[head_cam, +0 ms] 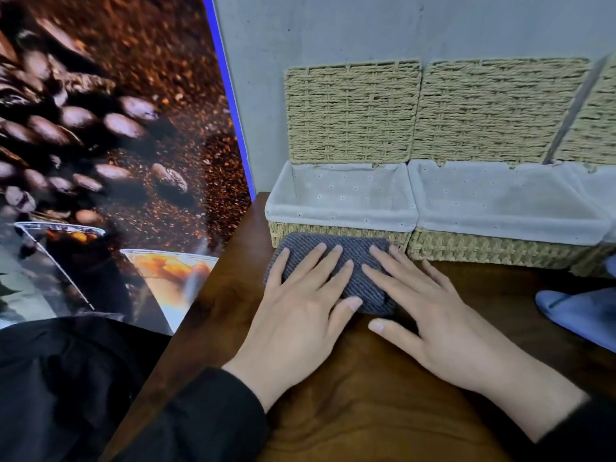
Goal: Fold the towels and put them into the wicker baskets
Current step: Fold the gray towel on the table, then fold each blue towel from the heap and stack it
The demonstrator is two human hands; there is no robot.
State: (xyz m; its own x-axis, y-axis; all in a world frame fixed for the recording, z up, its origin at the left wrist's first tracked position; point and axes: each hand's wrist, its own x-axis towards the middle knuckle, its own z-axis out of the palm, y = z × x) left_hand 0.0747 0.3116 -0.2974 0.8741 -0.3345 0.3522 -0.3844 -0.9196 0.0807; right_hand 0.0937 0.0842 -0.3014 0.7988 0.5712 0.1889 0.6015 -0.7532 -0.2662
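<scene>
Both hands, left hand (301, 300) and right hand (430, 305), lie flat with fingers straight on the folded towel (346, 261) on the table (366, 411) by the basket (340, 208), so lifting carelessly may unfold it.

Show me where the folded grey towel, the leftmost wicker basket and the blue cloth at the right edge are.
folded grey towel (361, 253): head view, bare top between the fingers.
leftmost wicker basket (336, 234): head view, woven front wall.
blue cloth (586, 313): head view, its middle.
</scene>
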